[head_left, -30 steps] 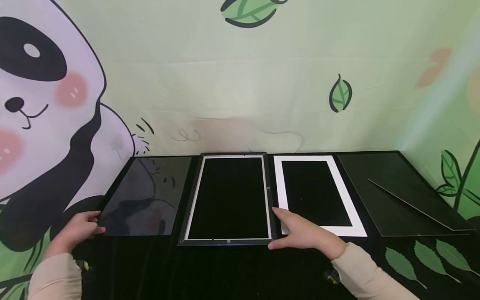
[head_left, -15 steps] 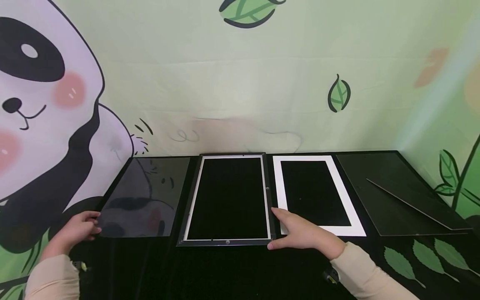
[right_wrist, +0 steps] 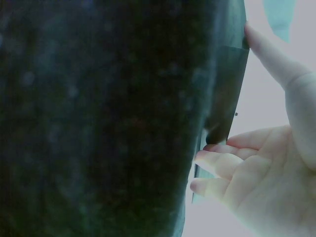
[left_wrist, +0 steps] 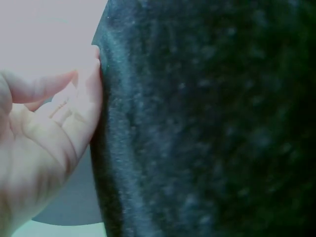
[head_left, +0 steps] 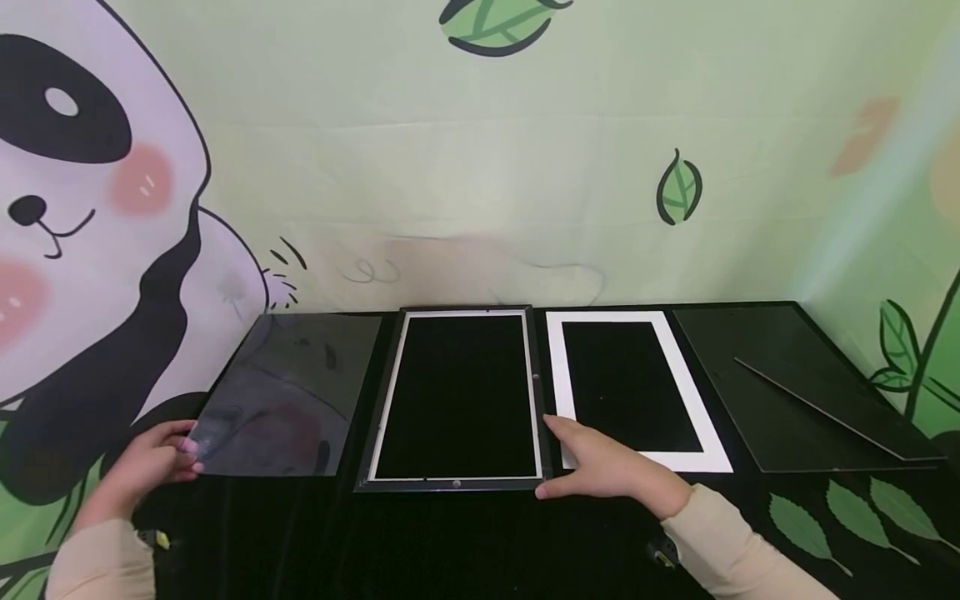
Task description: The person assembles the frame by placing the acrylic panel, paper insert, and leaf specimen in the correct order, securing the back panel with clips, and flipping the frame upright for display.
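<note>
From the head view, the left hand (head_left: pixel 153 457) had thumb and fingers pinching the clear sheet (head_left: pixel 277 400) near its front left corner, where the sheet looked slightly bowed. The sheet was at the left end of the black worktop (head_left: pixel 420 550), just beside the frame (head_left: pixel 495 485). The right hand (head_left: pixel 600 462) lay spread at the frame's right side, thumb at the near corner and forefinger farther up the rim. Beyond it were the white mat (head_left: pixel 686 383) and the dark board (head_left: pixel 742 417).

The step seemed to be raising the sheet's edge. It called for a light pinch at the very rim, to spare the face smudges, and a slow lift, since a thin sheet would likely flex; a second hand on the opposite edge would help keep it level.

From the left wrist view, thumb and fingers came close together; the sheet itself could barely be made out there.

From the right wrist view, the thumb stood well apart from loosely bent fingers, a relaxed hold good enough for steadying the frame without shoving it.
</note>
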Available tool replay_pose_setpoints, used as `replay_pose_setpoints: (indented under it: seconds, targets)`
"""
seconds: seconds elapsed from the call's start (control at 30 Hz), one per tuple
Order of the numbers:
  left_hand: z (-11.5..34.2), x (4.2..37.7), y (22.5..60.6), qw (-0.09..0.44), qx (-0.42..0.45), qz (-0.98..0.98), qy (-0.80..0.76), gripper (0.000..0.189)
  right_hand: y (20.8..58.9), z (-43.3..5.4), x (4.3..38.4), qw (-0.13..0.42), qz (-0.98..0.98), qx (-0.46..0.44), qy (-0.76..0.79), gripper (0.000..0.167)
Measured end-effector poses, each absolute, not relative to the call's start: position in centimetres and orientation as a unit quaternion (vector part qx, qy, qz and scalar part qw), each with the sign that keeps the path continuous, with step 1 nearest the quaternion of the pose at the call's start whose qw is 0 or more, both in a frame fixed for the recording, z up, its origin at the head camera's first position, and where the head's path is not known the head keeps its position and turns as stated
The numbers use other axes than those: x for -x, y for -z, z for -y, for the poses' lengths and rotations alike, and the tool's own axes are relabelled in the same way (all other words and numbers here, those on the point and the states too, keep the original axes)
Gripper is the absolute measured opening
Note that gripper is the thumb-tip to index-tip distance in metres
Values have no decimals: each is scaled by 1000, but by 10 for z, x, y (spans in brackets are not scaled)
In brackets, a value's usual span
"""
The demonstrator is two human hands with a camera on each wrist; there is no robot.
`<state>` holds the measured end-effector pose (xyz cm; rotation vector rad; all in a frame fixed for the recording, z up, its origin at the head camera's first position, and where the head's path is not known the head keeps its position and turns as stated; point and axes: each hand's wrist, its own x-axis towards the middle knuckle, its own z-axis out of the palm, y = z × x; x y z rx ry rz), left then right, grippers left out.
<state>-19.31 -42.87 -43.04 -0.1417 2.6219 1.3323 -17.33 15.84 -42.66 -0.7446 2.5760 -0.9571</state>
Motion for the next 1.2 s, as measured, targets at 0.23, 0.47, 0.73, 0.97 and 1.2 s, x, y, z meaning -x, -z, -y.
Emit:
replay_pose_setpoints:
  seconds: [0.23, 0.47, 0.73, 0.97, 1.2]
  targets:
    - [432, 190, 439, 82, 65, -859, -501, 56, 428, -159, 174, 148, -896, 258, 331, 101]
    - [434, 187, 439, 90, 65, -835, -540, 58, 426, -159, 173, 148, -897, 254, 330, 101]
    - [435, 184, 442, 97, 82, -809, -574, 55, 426, -158, 173, 150, -897, 251, 331, 100]
    - [436, 180, 446, 97, 90, -790, -599, 56, 429, -159, 174, 150, -896, 255, 332, 101]
    - [437, 176, 445, 90, 69, -716, -689, 60, 429, -159, 175, 154, -896, 250, 334, 101]
